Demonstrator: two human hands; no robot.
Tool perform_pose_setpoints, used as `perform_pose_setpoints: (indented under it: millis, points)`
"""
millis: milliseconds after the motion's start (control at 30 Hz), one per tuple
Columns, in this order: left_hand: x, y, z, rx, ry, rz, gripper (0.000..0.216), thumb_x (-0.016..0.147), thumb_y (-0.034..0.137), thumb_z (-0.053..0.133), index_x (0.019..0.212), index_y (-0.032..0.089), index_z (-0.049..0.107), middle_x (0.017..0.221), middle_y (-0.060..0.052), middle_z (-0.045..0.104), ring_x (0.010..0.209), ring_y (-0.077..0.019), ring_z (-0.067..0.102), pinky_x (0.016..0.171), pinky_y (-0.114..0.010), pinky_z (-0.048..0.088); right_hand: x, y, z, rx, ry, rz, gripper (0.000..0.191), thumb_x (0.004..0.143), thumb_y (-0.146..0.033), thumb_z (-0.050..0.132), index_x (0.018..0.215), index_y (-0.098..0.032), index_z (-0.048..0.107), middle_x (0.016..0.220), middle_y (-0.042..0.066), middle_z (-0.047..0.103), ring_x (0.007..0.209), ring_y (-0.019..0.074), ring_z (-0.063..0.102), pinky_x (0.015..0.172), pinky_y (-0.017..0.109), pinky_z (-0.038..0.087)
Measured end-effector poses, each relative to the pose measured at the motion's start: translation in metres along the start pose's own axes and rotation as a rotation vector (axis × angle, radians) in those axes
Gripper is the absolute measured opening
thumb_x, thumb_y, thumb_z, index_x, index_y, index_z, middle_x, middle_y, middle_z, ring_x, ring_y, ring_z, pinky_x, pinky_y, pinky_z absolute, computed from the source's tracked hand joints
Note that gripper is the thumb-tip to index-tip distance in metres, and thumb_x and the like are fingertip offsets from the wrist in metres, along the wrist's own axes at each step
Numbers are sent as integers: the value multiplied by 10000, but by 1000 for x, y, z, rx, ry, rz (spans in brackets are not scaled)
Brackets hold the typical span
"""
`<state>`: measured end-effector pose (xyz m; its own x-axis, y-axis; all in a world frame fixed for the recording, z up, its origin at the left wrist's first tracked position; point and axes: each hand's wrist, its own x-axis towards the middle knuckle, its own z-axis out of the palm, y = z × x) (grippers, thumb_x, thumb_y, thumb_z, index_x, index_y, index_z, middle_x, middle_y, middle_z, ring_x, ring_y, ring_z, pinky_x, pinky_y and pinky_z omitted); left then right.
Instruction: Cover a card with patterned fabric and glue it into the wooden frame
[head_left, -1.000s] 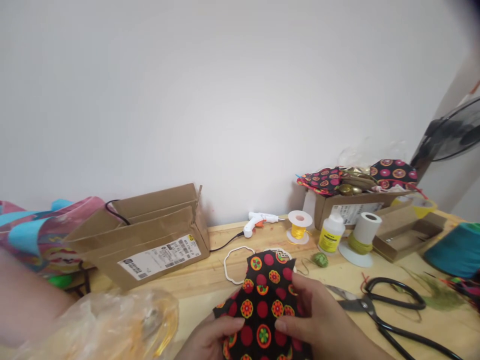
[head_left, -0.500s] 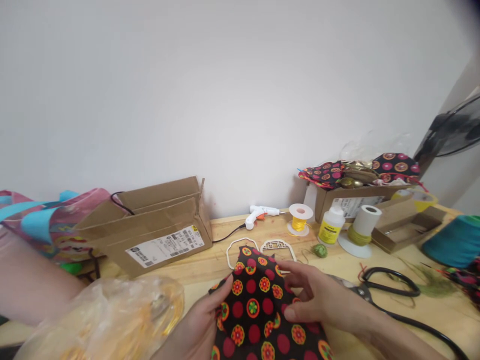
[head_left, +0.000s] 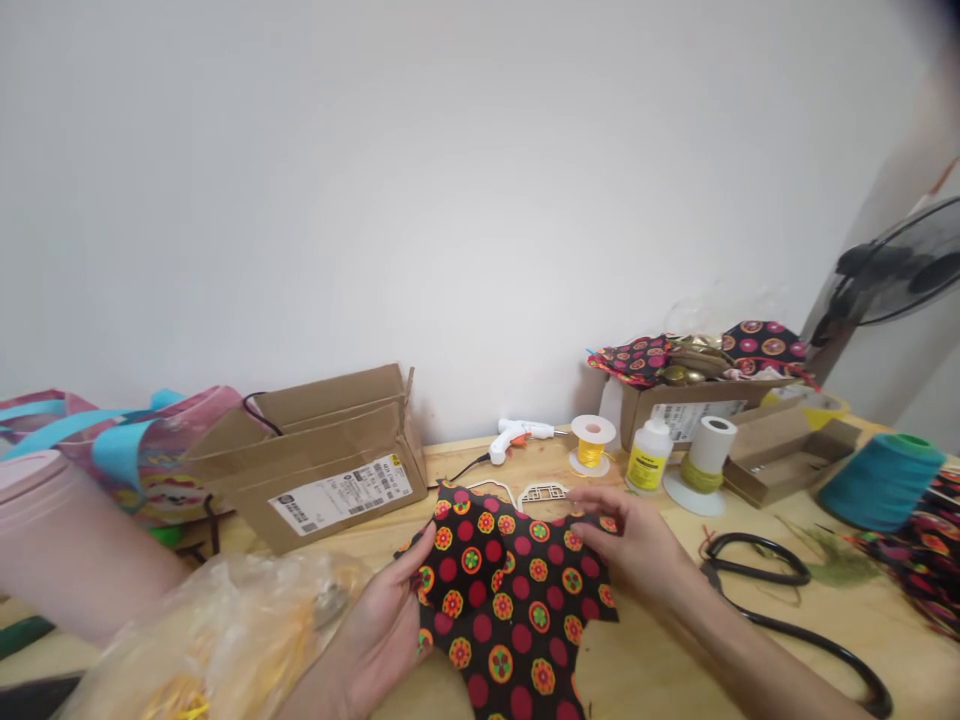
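A black fabric piece (head_left: 525,610) with dark red dots and orange-green flower rounds is stretched between both hands, over the table's front. My left hand (head_left: 379,625) is closed on its left edge, thumb on top and the other fingers underneath. At the upper right edge, my right hand (head_left: 637,550) pinches the cloth between thumb and fingers. The fabric has an irregular cut outline with curved notches, and a fold runs down its middle. Just behind it lie a pale lattice frame piece (head_left: 541,494) and a thin pale frame outline (head_left: 491,484), both partly covered by the cloth.
Along the wall are a cardboard box (head_left: 337,470), a glue gun (head_left: 517,438), a yellow thread spool (head_left: 592,445) and a glue bottle (head_left: 649,457). Black-handled scissors (head_left: 817,650) lie right of my right hand. A plastic bag (head_left: 217,630) sits left, near a pink cylinder (head_left: 75,540).
The fabric has been spread from a bunched, peaked shape into a wider, flatter one. My right hand has drawn its upper right part outward. The camera view has shifted slightly.
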<state>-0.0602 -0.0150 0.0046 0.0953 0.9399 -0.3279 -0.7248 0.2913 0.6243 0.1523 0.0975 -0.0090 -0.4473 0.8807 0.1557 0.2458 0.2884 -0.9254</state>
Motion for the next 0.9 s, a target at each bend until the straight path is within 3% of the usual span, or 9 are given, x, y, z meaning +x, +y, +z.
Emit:
perform_pose_setpoints:
  millis: [100, 233, 367, 467, 633, 733, 900]
  points:
    - [3, -5, 0, -6, 15, 19, 381, 820, 295, 479, 1139, 94, 530, 1019, -124, 678, 1080, -262, 527, 938, -419, 369, -3, -2, -1, -115, 132, -144, 204, 723, -221, 560, 918, -182, 604, 986, 87, 619, 962, 257, 531, 875, 448, 371]
    - [7, -10, 3, -52, -63, -13, 367, 840, 293, 440, 1107, 71, 556, 1014, -138, 677, 1093, -258, 517, 957, -415, 347, -13, -13, 11, -192, 56, -300, 258, 676, -220, 647, 931, -237, 611, 945, 30, 636, 931, 223, 533, 839, 372, 406]
    - [10, -14, 7, -106, -135, -35, 419, 856, 341, 383, 1115, 57, 551, 1047, -156, 659, 1123, -266, 488, 980, -434, 310, -23, -21, 37, -336, -96, -382, 678, 496, -345, 781, 1107, -193, 529, 1081, 69, 591, 1005, 253, 497, 884, 391, 391]
    - [12, -19, 8, -123, -102, 41, 405, 851, 343, 392, 1106, 79, 563, 1050, -141, 661, 1135, -265, 475, 993, -440, 288, -26, -21, 55, -484, -109, -376, 918, 400, -401, 802, 1206, -147, 444, 1219, 123, 498, 1116, 305, 409, 962, 444, 311]
    - [13, -26, 13, -86, -45, 25, 431, 833, 381, 409, 1096, 80, 573, 1056, -144, 658, 1154, -275, 452, 1003, -442, 270, -25, -20, 64, -549, -69, -361, 816, 502, -295, 758, 1229, -160, 412, 1265, 110, 466, 1158, 298, 377, 986, 441, 291]
    - [11, -28, 20, -54, 61, 65, 422, 818, 374, 443, 1098, 86, 571, 1069, -145, 651, 1159, -291, 442, 997, -466, 272, -26, -22, 63, -524, -80, -376, 710, 569, -251, 714, 1213, -170, 424, 1233, 93, 498, 1138, 272, 404, 971, 417, 323]
    - [10, -29, 27, -4, 94, 65, 390, 819, 338, 454, 1084, 82, 579, 1069, -146, 650, 1146, -287, 459, 997, -462, 274, -27, -19, 61, -505, -76, -330, 808, 540, -273, 723, 1256, -152, 369, 1302, 112, 426, 1190, 288, 346, 998, 442, 282]
